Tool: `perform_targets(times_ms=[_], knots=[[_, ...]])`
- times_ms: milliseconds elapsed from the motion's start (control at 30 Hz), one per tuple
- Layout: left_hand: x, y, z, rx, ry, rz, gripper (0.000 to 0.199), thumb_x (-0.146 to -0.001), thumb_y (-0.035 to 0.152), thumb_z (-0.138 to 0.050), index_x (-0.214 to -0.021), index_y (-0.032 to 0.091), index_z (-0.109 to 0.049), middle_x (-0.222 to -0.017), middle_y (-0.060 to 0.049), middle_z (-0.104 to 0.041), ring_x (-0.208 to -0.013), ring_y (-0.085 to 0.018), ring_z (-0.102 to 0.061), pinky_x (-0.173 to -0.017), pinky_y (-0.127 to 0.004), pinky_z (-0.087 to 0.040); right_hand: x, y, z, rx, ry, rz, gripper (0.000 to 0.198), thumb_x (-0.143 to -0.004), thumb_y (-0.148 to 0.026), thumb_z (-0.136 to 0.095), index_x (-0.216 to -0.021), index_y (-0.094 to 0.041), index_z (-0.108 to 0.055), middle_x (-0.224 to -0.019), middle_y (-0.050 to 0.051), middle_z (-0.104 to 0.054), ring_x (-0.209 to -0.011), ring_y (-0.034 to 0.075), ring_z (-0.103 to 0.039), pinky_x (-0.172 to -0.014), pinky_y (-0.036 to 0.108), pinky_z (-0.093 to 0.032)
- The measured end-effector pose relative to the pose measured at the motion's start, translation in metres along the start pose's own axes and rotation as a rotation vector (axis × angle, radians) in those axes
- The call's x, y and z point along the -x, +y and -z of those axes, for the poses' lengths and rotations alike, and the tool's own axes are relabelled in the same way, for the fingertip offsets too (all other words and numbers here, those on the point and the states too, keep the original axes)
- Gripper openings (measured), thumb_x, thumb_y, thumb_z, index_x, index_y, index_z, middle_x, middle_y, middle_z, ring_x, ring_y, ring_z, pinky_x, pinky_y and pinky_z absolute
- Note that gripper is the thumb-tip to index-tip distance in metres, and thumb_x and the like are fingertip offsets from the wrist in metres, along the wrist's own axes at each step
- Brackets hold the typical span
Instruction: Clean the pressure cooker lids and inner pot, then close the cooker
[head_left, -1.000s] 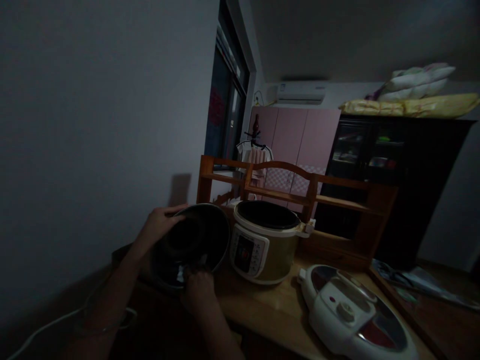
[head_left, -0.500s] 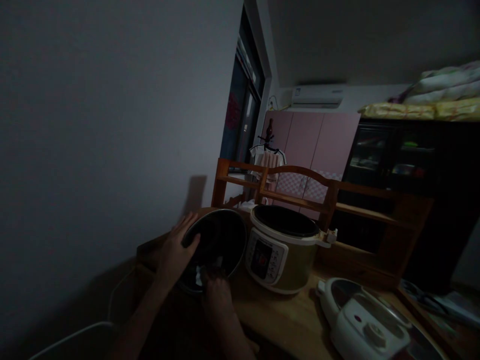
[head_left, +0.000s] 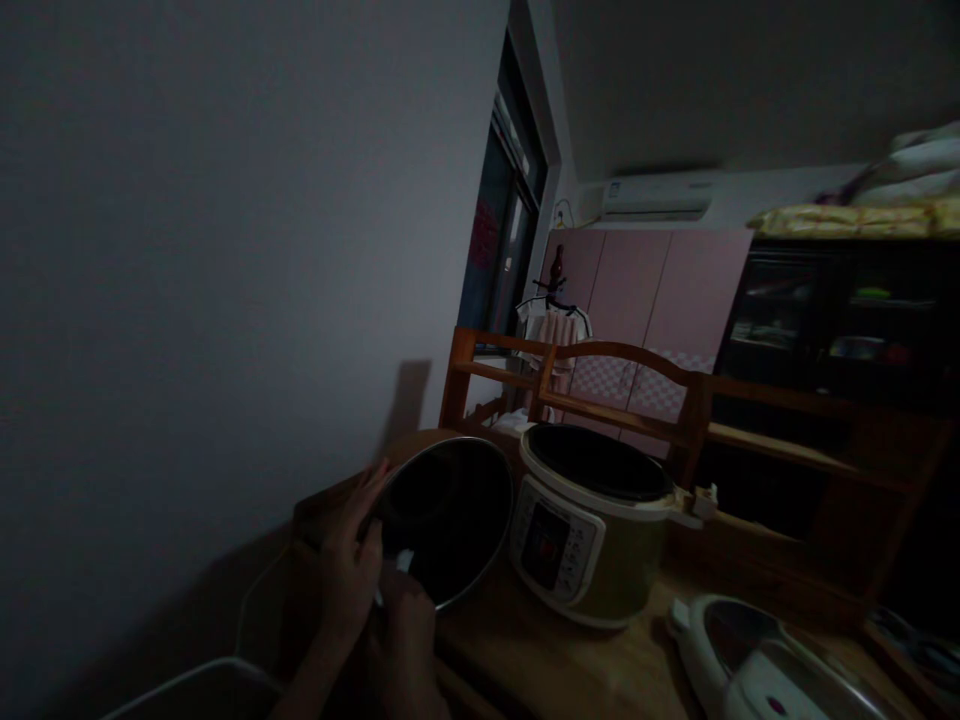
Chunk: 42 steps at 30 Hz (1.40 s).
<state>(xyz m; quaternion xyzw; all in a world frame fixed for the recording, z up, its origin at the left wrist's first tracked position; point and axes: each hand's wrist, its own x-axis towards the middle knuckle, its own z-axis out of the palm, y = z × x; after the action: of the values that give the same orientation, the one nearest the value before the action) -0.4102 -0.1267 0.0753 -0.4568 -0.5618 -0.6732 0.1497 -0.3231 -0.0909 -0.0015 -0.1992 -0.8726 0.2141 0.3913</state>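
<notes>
A dark inner pot [head_left: 459, 515] is tipped on its side on the wooden desk, its mouth facing me. My left hand [head_left: 351, 565] grips its left rim, thumb at the inside edge and fingers along the outer wall. At the lower left of the mouth, my right hand [head_left: 405, 625] is closed on a small white cloth [head_left: 405, 560], pressed near the pot's inner wall. Only scraps of the cloth show, so it could be tissue. Just right of the pot stands a green and white electric pressure cooker [head_left: 622, 570], uncovered, with a control panel on its front.
The cooker's white lid [head_left: 712, 660] lies on the desk [head_left: 540, 660] at the lower right. A wooden shelf rack [head_left: 622, 350] rises along the back. To the left are a bare wall [head_left: 262, 250] and a white cable [head_left: 180, 680] hanging below the desk.
My right hand with the cloth has moved left along the pot's lower inside, closer to my left hand. My left hand stays on the rim. The view has shifted slightly, moving the scene right and down.
</notes>
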Motion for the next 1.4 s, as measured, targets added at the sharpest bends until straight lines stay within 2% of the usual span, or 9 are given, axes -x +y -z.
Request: perform_targets(times_ms=[100,233,400,500,667,800,1067,1233,1400], knots=[[-0.004,0.008,0.013,-0.026,-0.059,-0.027,0.054,-0.087,0.022,-0.042,-0.139,0.032,-0.051,-0.149,0.007,-0.047,-0.143,-0.020,-0.036,-0.123,-0.042,-0.025,0.000,-0.026,-0.004,-0.196,0.005,0.040,0.044,-0.086,-0.012,-0.051,-0.126,-0.030,-0.059,-0.119,0.000,-0.069,-0.107,0.016,-0.066,-0.090,0.022,-0.050],[-0.010,0.009,0.026,-0.061,-0.094,0.009,0.056,-0.086,0.023,-0.041,-0.140,0.034,-0.050,-0.148,0.008,-0.048,-0.141,-0.020,-0.039,-0.123,-0.041,-0.025,0.004,-0.034,0.000,-0.188,-0.036,0.069,0.044,-0.087,-0.017,-0.053,-0.129,-0.031,-0.056,-0.121,0.000,-0.068,-0.108,0.017,-0.066,-0.091,0.025,-0.051],[-0.024,-0.013,0.026,-0.010,-0.128,0.052,0.059,-0.079,0.021,-0.045,-0.137,0.030,-0.055,-0.145,0.005,-0.052,-0.139,-0.021,-0.043,-0.122,-0.042,-0.027,0.008,0.018,0.014,0.227,-0.156,0.086,0.058,-0.080,-0.025,-0.064,-0.137,-0.021,-0.054,-0.134,0.012,-0.062,-0.121,0.030,-0.059,-0.106,0.044,-0.045],[-0.039,-0.016,0.016,-0.010,-0.171,0.056,0.058,-0.077,0.019,-0.045,-0.132,0.028,-0.059,-0.141,0.004,-0.056,-0.137,-0.021,-0.046,-0.122,-0.043,-0.027,0.008,0.051,0.020,0.437,-0.106,0.021,0.051,-0.082,-0.019,-0.060,-0.133,-0.018,-0.058,-0.130,0.016,-0.063,-0.122,0.032,-0.058,-0.106,0.048,-0.044],[-0.060,-0.007,-0.002,-0.057,-0.278,0.033,0.047,-0.085,0.033,-0.050,-0.130,0.030,-0.061,-0.139,0.001,-0.058,-0.136,-0.022,-0.047,-0.121,-0.045,-0.027,0.008,0.072,0.009,0.491,-0.055,0.010,0.049,-0.086,-0.014,-0.055,-0.135,-0.019,-0.057,-0.130,0.016,-0.064,-0.120,0.032,-0.059,-0.102,0.049,-0.047],[-0.051,-0.013,-0.001,-0.098,-0.294,0.056,0.052,-0.086,0.045,-0.056,-0.138,0.034,-0.052,-0.148,0.002,-0.049,-0.140,-0.023,-0.042,-0.121,-0.046,-0.027,0.005,0.078,-0.001,0.461,-0.069,0.003,0.050,-0.087,-0.009,-0.054,-0.134,-0.025,-0.058,-0.129,0.011,-0.066,-0.119,0.030,-0.061,-0.101,0.048,-0.048],[-0.020,-0.046,-0.001,0.050,-0.122,0.230,0.057,-0.089,0.041,-0.050,-0.145,0.034,-0.044,-0.151,0.002,-0.045,-0.143,-0.024,-0.036,-0.122,-0.048,-0.024,-0.012,0.048,-0.022,0.294,-0.101,0.018,0.054,-0.086,-0.004,-0.051,-0.132,-0.030,-0.059,-0.117,0.002,-0.072,-0.103,0.020,-0.070,-0.089,0.032,-0.057],[-0.039,-0.044,0.004,0.018,-0.228,0.171,0.056,-0.084,0.034,-0.050,-0.140,0.033,-0.050,-0.149,0.004,-0.047,-0.142,-0.023,-0.039,-0.123,-0.046,-0.024,-0.016,0.024,-0.041,0.161,-0.082,-0.081,0.050,-0.087,-0.010,-0.053,-0.133,-0.028,-0.061,-0.119,0.003,-0.072,-0.105,0.023,-0.070,-0.091,0.034,-0.057],[-0.056,-0.043,0.001,0.010,-0.301,0.115,0.056,-0.083,0.034,-0.049,-0.139,0.029,-0.052,-0.150,0.003,-0.047,-0.143,-0.023,-0.036,-0.123,-0.045,-0.022,-0.012,0.019,-0.035,0.102,-0.012,-0.041,0.053,-0.087,-0.017,-0.055,-0.139,-0.028,-0.055,-0.125,0.005,-0.069,-0.112,0.023,-0.067,-0.096,0.035,-0.055]])
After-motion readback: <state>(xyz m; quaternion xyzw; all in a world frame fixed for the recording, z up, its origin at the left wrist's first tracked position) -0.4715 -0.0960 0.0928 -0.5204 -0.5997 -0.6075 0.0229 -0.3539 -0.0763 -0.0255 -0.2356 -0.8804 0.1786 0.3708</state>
